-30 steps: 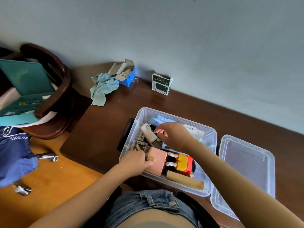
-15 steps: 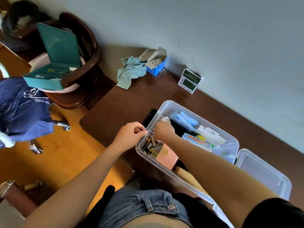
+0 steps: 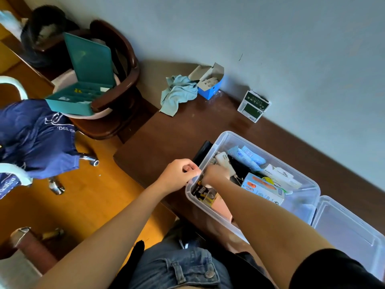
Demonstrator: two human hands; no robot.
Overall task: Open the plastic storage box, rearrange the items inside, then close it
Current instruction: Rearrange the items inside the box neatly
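Storage box (image 3: 300, 180): clear plastic, lid off, on dark wooden table (image 3: 170, 138), packed with items. Left hand (image 3: 177, 176): fingers curled, gripping the box's near-left rim. Right hand (image 3: 215, 176): inside the box by that rim, among small items; grip cannot be told.

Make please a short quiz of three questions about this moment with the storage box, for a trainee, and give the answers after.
1. True or false: the lid is closed on the plastic storage box.
2. Which hand is inside the box? A) left hand B) right hand
3. Fill in: the green and white carton stands on the table against the ____.

Key
1. False: the lid lies beside the box, which is open.
2. B: the right hand reaches among the items at the near-left corner; the left hand grips the rim there from outside.
3. wall
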